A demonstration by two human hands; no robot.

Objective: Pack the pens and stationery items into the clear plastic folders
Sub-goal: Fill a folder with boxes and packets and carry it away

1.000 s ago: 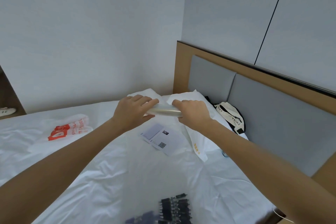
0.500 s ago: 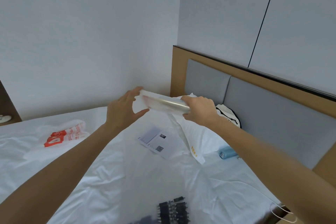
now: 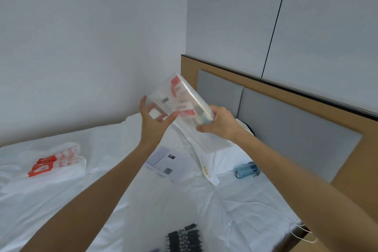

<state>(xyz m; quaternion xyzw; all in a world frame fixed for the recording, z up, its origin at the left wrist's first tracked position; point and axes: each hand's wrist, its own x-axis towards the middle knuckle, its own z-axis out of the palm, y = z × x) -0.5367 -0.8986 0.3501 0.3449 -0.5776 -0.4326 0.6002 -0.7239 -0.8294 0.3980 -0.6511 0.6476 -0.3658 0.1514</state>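
Nearest, black pens (image 3: 185, 238) lie bunched on the bed (image 3: 61, 210), unpacked. Farther up, clear folder pack (image 3: 180, 101) held tilted in midair: right hand (image 3: 219, 124) grips lower end, left hand (image 3: 152, 120) spread wide, fingertips steadying. Best to firm up left-hand support before finding the opening.

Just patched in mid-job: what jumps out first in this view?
A clear plastic packet with red labels is held up above the bed, the right hand gripping its lower end and the left hand open against it. On the sheet, black pens lie nearest and a red-printed bag lies left.
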